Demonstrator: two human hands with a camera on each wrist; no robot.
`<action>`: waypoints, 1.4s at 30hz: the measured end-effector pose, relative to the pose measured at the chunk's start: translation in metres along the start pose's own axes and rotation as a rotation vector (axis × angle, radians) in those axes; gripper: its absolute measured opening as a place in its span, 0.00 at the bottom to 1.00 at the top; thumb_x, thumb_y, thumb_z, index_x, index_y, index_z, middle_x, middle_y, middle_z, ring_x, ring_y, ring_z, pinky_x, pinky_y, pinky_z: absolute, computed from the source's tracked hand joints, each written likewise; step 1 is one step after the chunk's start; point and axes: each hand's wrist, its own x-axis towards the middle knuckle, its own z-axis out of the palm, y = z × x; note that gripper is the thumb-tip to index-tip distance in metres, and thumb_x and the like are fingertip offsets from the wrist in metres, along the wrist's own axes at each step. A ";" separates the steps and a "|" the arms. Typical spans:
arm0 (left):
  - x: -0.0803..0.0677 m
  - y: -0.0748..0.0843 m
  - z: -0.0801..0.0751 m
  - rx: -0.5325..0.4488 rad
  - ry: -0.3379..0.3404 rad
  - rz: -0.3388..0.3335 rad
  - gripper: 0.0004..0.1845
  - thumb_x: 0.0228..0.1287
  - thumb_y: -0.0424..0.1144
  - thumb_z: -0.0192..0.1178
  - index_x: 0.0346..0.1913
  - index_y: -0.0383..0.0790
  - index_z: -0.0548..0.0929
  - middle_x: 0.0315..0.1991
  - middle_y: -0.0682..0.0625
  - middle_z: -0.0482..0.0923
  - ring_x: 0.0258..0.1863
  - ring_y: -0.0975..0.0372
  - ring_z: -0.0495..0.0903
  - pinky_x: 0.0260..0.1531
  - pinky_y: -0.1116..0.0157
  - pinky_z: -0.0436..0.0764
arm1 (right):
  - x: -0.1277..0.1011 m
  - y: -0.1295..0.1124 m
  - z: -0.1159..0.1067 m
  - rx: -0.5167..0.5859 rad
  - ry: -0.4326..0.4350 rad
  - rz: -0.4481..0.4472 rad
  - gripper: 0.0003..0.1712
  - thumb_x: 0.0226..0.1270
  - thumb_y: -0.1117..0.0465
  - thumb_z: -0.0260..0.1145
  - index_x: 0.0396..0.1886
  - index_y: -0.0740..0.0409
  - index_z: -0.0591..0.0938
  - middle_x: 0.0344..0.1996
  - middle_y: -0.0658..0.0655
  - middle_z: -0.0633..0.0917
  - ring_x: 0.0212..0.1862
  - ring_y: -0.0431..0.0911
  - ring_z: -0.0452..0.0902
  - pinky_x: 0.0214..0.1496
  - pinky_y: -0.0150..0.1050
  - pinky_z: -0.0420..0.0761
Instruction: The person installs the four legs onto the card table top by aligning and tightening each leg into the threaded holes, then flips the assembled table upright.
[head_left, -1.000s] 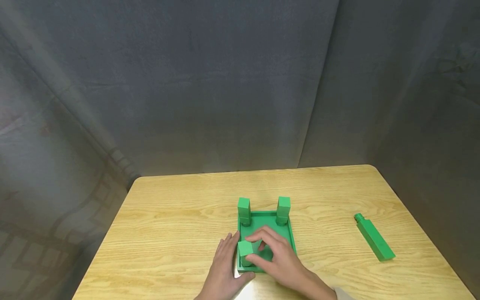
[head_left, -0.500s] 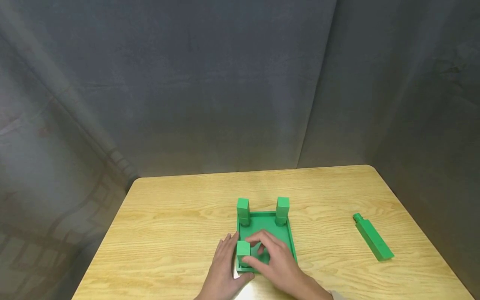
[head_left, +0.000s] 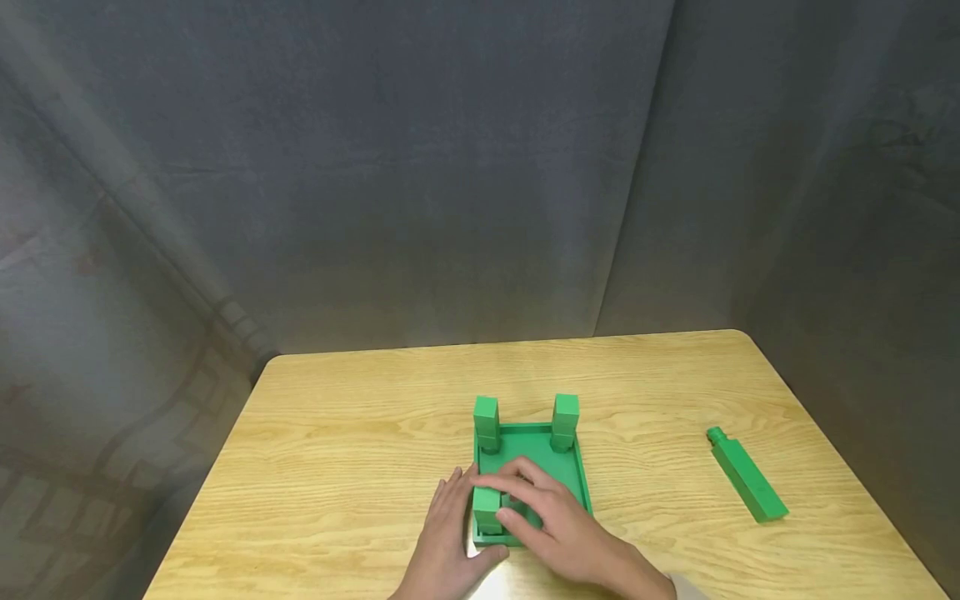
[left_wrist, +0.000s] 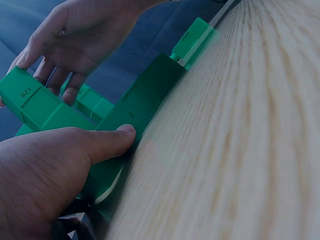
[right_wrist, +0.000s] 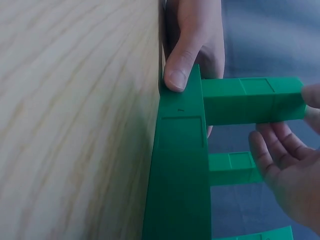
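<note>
A square green tray (head_left: 534, 450) with a low rim lies on the table, green square legs upright at its corners. My left hand (head_left: 447, 537) grips the near-left corner, fingers along the left side and thumb (left_wrist: 112, 142) on the near wall. At that corner stands a leg (head_left: 487, 504), marked "128" in the left wrist view. My right hand (head_left: 555, 525) holds this leg near its top, index finger across the upper end and thumb at its right side. Its other fingers (right_wrist: 280, 145) curve in beside the leg in the right wrist view.
Two more legs, far-left (head_left: 487, 421) and far-right (head_left: 566, 421), rise from the tray. A loose green leg (head_left: 750, 481) with a threaded end lies on the wooden table (head_left: 337, 433) to the right. Grey curtains (head_left: 420, 208) hang behind and at both sides.
My right index finger has shifted left across the top of the near-left leg. The leg has turned slightly, and its faces line up more squarely with the tray. My left hand stays put.
</note>
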 end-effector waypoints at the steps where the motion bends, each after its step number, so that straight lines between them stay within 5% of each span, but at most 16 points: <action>1: 0.000 0.000 0.000 0.002 0.002 0.002 0.56 0.65 0.61 0.78 0.87 0.40 0.64 0.87 0.46 0.64 0.85 0.39 0.61 0.84 0.32 0.56 | 0.000 0.000 0.000 0.001 -0.001 0.003 0.26 0.87 0.63 0.63 0.79 0.45 0.80 0.57 0.44 0.80 0.50 0.43 0.79 0.48 0.37 0.86; 16: -0.001 -0.001 0.000 0.020 0.027 0.014 0.55 0.62 0.59 0.80 0.86 0.42 0.66 0.86 0.47 0.65 0.85 0.40 0.62 0.85 0.38 0.55 | 0.000 -0.003 0.001 -0.060 -0.020 0.040 0.27 0.88 0.60 0.62 0.79 0.36 0.77 0.58 0.38 0.81 0.51 0.40 0.83 0.50 0.37 0.87; 22: -0.001 -0.002 0.001 -0.013 0.013 0.003 0.56 0.62 0.58 0.80 0.87 0.43 0.64 0.87 0.47 0.63 0.86 0.41 0.59 0.86 0.73 0.34 | -0.001 -0.002 0.002 -0.059 -0.041 0.068 0.28 0.88 0.59 0.62 0.81 0.38 0.76 0.59 0.38 0.81 0.51 0.41 0.83 0.49 0.36 0.86; 25: 0.000 -0.001 0.000 -0.031 0.005 0.001 0.57 0.64 0.58 0.79 0.89 0.45 0.60 0.87 0.47 0.62 0.87 0.40 0.58 0.82 0.79 0.29 | -0.002 -0.003 0.000 -0.061 -0.066 0.086 0.32 0.88 0.58 0.62 0.85 0.40 0.72 0.61 0.38 0.81 0.53 0.41 0.82 0.52 0.37 0.85; 29: 0.000 0.001 0.001 -0.036 0.008 0.004 0.58 0.66 0.61 0.77 0.90 0.47 0.58 0.87 0.46 0.63 0.86 0.39 0.58 0.86 0.72 0.32 | -0.004 -0.006 -0.007 -0.060 -0.061 0.122 0.37 0.87 0.60 0.61 0.89 0.40 0.65 0.64 0.40 0.81 0.59 0.41 0.82 0.57 0.42 0.88; 35: 0.000 0.002 0.001 -0.024 -0.011 -0.011 0.59 0.65 0.64 0.77 0.89 0.42 0.60 0.87 0.45 0.64 0.86 0.40 0.60 0.87 0.38 0.51 | -0.012 -0.006 -0.025 -0.041 0.048 0.149 0.37 0.86 0.67 0.59 0.88 0.44 0.67 0.63 0.44 0.82 0.61 0.47 0.82 0.58 0.46 0.90; 42: 0.000 0.002 -0.001 -0.035 -0.022 -0.055 0.60 0.61 0.61 0.79 0.89 0.42 0.60 0.86 0.44 0.65 0.86 0.41 0.59 0.86 0.37 0.52 | -0.034 0.000 -0.047 -0.099 0.217 0.130 0.36 0.80 0.75 0.60 0.84 0.53 0.71 0.62 0.45 0.83 0.60 0.43 0.81 0.58 0.36 0.85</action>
